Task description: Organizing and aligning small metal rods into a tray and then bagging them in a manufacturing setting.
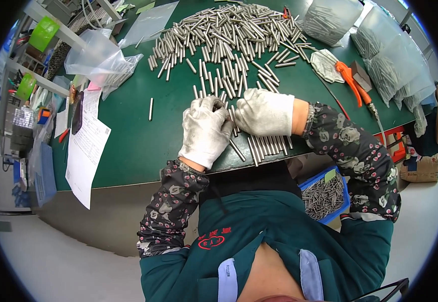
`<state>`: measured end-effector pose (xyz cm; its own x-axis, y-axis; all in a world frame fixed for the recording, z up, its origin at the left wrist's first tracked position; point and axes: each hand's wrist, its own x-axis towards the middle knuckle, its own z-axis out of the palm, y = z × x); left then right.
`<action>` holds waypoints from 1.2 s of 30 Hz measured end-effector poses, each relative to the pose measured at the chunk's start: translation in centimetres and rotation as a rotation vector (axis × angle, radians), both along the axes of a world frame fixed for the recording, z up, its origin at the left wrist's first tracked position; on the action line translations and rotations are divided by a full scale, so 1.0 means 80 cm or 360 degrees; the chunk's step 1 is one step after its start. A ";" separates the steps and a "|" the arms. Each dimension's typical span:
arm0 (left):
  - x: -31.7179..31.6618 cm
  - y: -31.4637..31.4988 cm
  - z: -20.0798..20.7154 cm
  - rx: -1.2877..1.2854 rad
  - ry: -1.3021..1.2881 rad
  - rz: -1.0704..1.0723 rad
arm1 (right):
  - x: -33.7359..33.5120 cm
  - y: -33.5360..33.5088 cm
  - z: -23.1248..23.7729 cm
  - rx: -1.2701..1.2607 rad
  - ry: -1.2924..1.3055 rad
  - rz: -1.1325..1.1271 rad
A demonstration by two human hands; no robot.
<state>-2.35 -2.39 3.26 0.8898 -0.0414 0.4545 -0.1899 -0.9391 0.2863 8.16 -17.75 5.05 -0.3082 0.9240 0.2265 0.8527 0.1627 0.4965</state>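
Both my hands wear white work gloves, the left one greyed at the fingertips. My left hand [205, 132] is closed near the table's front edge, its fingers curled down; whatever they grip is hidden. Close beside it, my right hand [263, 111] is closed too, with a steel pin [233, 120] at its fingertips between the hands. In front of my right hand lies a row of steel pins [269, 147] side by side. One slanting pin [237, 150] rests left of that row. Beyond my hands spreads a large heap of loose pins [229, 31].
A lone pin [151, 109] and a paper sheet [88, 146] lie to the left on the green table [128, 151]. Clear bags of pins [329, 20] stand at the back right, near an orange-handled air gun [349, 78]. A blue bin [324, 196] of small metal parts sits below the table edge.
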 end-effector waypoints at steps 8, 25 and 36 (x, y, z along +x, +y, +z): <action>0.008 -0.010 0.003 0.0161 0.0016 0.0137 | 0.000 -0.010 0.013 0.0169 0.0228 -0.0140; 0.025 -0.046 0.019 0.0636 0.0226 0.0551 | -0.040 -0.126 0.022 0.0220 0.1664 -0.2106; 0.035 -0.050 0.014 0.0645 0.0416 0.0623 | -0.040 -0.158 -0.011 0.0494 0.1305 -0.1963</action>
<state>0.45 -6.39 4.38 0.9536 0.1867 0.2361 0.2187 -0.9687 -0.1173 4.97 -30.36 4.14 0.9056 0.3865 0.1748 0.4225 -0.8585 -0.2906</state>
